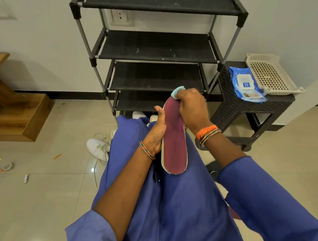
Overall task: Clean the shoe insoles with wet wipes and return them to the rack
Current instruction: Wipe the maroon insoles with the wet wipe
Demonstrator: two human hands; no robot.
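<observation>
A maroon insole (174,141) with a pale edge stands lengthwise over my lap, toe end pointing away. My left hand (156,131) grips its left edge near the middle, thumb up along the side. My right hand (192,108) holds a light blue wet wipe (177,91) bunched against the toe end of the insole. The black shoe rack (158,52) stands just ahead against the wall, its shelves bare. A blue pack of wet wipes (245,84) lies on a dark stool to the right.
The dark woven stool (234,106) also carries a beige perforated tray (269,74). White sneakers (98,148) lie on the tiled floor by my left leg. A wooden step unit (16,116) sits at left, with small litter on the floor near it.
</observation>
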